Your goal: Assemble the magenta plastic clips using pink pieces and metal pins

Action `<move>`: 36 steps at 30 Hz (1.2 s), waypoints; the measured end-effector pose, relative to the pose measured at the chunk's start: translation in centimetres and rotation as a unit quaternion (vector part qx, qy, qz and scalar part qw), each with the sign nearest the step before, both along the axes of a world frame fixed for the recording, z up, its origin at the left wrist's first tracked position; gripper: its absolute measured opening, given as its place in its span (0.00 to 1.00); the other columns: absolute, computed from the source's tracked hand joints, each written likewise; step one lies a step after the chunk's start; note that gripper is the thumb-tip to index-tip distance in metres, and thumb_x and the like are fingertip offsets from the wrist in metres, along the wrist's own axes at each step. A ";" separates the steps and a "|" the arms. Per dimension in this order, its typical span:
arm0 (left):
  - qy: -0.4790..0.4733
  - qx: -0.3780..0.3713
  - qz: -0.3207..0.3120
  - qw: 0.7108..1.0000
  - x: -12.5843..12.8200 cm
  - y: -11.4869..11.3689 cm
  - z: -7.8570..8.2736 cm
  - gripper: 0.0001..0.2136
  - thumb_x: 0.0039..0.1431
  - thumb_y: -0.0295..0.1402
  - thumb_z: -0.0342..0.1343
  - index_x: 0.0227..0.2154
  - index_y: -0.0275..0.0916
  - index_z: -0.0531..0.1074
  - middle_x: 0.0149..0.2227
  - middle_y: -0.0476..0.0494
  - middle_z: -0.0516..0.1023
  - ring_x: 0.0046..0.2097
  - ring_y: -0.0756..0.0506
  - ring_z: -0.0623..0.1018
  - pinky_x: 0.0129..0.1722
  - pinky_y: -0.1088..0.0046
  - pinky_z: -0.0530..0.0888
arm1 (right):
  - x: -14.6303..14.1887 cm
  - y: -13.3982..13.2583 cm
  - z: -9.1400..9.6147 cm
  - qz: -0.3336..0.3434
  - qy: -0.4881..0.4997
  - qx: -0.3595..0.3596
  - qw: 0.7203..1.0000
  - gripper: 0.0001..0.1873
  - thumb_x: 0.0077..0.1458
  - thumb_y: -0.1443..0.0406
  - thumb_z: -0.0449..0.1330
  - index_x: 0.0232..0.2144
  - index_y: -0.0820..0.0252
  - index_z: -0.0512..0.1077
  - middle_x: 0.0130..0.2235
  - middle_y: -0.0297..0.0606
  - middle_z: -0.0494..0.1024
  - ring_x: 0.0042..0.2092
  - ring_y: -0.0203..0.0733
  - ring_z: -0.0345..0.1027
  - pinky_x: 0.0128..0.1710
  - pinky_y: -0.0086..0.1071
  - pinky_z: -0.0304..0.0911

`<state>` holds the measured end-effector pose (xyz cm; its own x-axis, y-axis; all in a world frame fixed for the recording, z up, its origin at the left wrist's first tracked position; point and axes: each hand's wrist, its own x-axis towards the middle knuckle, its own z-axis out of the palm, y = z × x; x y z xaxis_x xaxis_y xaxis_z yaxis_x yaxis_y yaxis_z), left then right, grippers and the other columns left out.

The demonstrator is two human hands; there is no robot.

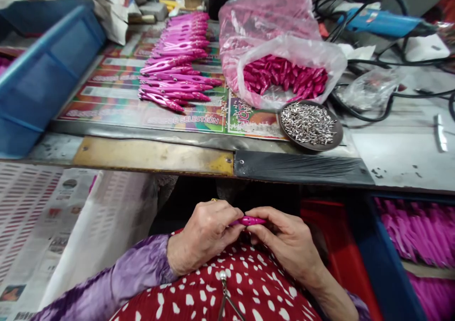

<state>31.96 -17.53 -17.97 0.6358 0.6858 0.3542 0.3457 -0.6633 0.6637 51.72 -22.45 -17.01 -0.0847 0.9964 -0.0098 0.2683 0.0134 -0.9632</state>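
Note:
Low in the view, close to my chest, my left hand and my right hand both pinch a slim magenta plastic part between fingers and thumbs. Its tip sticks out to the left of my right fingers. Much farther forward, rows of matching magenta parts lie on a printed mat. Beside them, a pink plastic bag holds many more magenta pieces. A dark round dish holds small silver metal pieces. My hands touch none of these.
A blue plastic crate stands at the table's left, and a blue power tool with black cables lies at the back right. Newspaper covers the surface at my left. At my right, blue-edged bins hold magenta parts beside a red bin.

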 end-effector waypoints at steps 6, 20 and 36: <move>-0.003 0.001 -0.004 1.000 0.1 0.2 0.1 0.06 0.66 0.29 0.54 0.35 0.34 0.74 0.28 0.49 0.76 0.29 0.50 0.74 0.31 0.75 0.68 | 0.2 0.0 -0.2 0.003 -0.014 0.019 1.000 0.05 0.59 0.69 0.65 0.38 0.56 0.79 0.31 0.29 0.81 0.25 0.31 0.74 0.26 0.19 0.69; -0.028 0.072 0.021 0.997 1.4 1.7 1.1 0.04 0.65 0.26 0.54 0.35 0.38 0.73 0.29 0.49 0.77 0.28 0.49 0.74 0.28 0.73 0.69 | 1.4 1.5 2.4 -0.016 -0.198 0.249 0.948 0.08 0.68 0.62 0.59 0.47 0.58 0.74 0.39 0.33 0.83 0.38 0.33 0.78 0.41 0.19 0.72; -0.052 0.125 0.051 0.989 1.0 4.0 3.1 0.06 0.63 0.23 0.54 0.39 0.39 0.73 0.29 0.49 0.75 0.27 0.49 0.76 0.27 0.76 0.71 | 7.7 7.8 4.0 -0.176 -0.465 0.352 0.793 0.13 0.69 0.61 0.54 0.42 0.65 0.76 0.38 0.45 0.76 0.41 0.51 0.67 0.44 0.45 0.64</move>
<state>33.01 -13.57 -14.83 0.5185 0.6275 0.5809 0.3572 -0.7762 0.5196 59.47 -14.65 -13.01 -0.0829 0.7424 0.6648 0.9648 0.2270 -0.1332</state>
